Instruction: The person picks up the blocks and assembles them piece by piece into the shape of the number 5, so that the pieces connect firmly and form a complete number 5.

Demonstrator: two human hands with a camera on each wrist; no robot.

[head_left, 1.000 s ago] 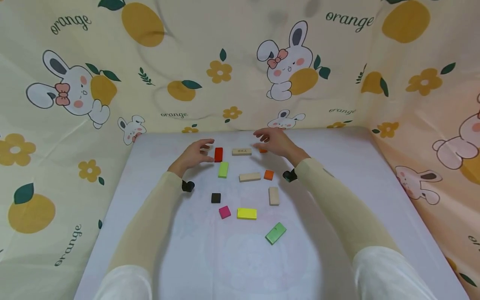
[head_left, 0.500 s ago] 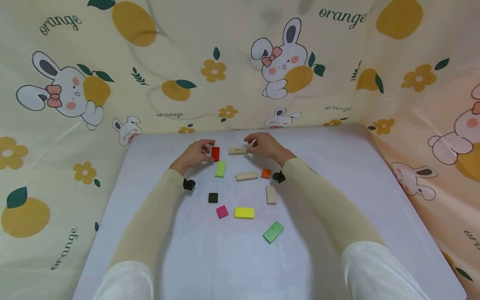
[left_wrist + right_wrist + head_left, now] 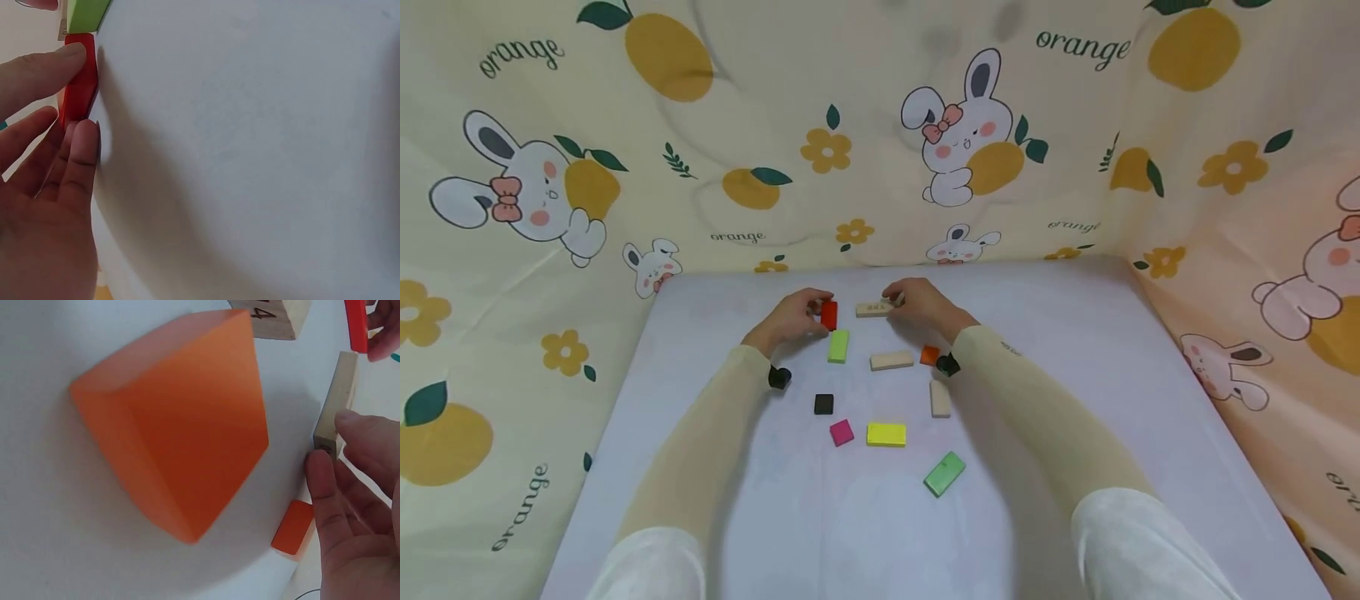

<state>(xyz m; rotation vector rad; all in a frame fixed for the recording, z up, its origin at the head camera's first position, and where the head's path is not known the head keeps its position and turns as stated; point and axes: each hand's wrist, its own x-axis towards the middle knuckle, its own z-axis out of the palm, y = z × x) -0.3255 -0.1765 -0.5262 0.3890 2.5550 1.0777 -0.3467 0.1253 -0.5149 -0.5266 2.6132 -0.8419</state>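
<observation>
My left hand [image 3: 790, 318] holds a red block [image 3: 828, 316] at the back of the table. In the left wrist view the thumb lies on the red block's face, and several fingers meet its near end. My right hand [image 3: 922, 307] pinches the right end of a pale wooden block [image 3: 870, 309] that bears printed marks, thumb and fingertips on it in the right wrist view. A lime green block [image 3: 838, 347] lies just in front of the red one. Beside the right fingers in the right wrist view is a small orange block [image 3: 292, 528], hidden in the head view.
Nearer on the white table [image 3: 760, 517] lie a second wooden block [image 3: 892, 361], an orange block [image 3: 929, 355], a third wooden block [image 3: 940, 399], a black block [image 3: 823, 404], a magenta block [image 3: 842, 432], a yellow block [image 3: 886, 434] and a green block [image 3: 944, 474]. A patterned cloth [image 3: 850, 117] hangs behind.
My right hand has moved left from over the small orange block to the printed wooden block and taken its end. My left fingers have closed in on the red block.
</observation>
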